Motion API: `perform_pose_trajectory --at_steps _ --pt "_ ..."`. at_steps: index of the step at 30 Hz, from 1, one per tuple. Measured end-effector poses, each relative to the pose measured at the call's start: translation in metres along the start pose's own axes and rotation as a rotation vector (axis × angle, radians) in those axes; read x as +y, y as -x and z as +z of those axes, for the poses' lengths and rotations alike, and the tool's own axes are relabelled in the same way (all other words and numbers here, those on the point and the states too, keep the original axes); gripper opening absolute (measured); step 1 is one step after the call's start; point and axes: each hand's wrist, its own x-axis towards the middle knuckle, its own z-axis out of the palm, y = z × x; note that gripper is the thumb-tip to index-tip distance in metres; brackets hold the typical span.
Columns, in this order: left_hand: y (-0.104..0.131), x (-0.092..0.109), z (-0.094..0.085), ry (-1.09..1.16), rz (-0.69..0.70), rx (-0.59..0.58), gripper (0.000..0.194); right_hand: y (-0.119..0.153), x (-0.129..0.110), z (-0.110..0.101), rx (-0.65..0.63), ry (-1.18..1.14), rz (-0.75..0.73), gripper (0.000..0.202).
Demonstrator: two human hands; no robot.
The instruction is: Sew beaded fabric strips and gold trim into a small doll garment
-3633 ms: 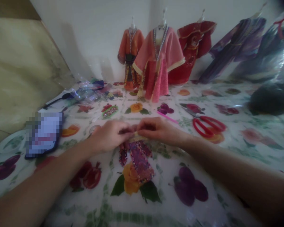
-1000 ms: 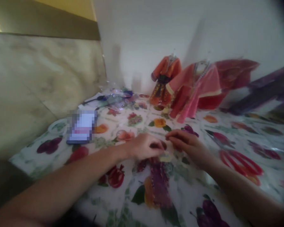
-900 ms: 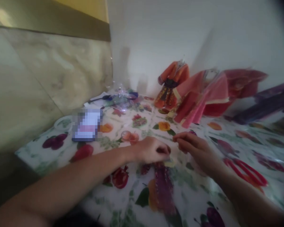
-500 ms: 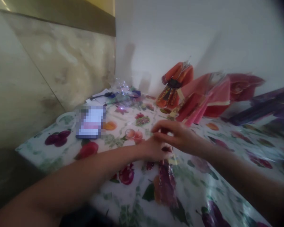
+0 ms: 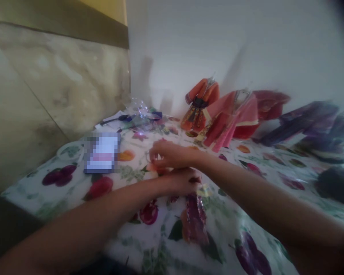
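My left hand (image 5: 186,180) rests low over the table, its fingers closed on the upper end of a strip of dark red cloth (image 5: 197,219) with shiny edging. That end and a yellowish bit near it are partly hidden. Crossing above the left hand, my right hand (image 5: 170,153) reaches left with bent fingers and a gap between them. Its fingertips are at a small clear ring-shaped thing (image 5: 148,156); whether they touch it is blurred.
A phone (image 5: 103,152) lies at the left, with clear plastic wrap (image 5: 140,109) behind it. Small garments stand along the wall: an orange robe (image 5: 204,100), a pink one (image 5: 232,118) and purple ones (image 5: 306,118). A fruit-print tablecloth (image 5: 166,236) covers the table.
My right hand has moved left across the left hand to the clear ring-shaped thing. My left hand stays at the dark red strip. The view has turned slightly right.
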Motion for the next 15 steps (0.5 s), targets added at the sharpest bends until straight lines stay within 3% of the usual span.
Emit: perform_pose_trajectory --at_steps 2,6,10,15 --pt "0.002 0.003 -0.005 0.002 0.025 0.024 0.016 0.018 0.004 -0.017 0.099 -0.076 -0.014 0.005" --pt "0.005 0.01 -0.014 -0.011 0.074 0.087 0.018 0.072 0.022 -0.035 0.218 -0.476 0.069 0.01" --pt "0.004 0.013 -0.021 -0.028 0.096 0.112 0.023 0.127 0.043 -0.022 0.373 -0.993 0.182 0.012" --pt "0.004 0.014 -0.021 0.053 0.156 0.166 0.017 0.166 0.053 0.009 0.357 -1.277 0.202 0.016"
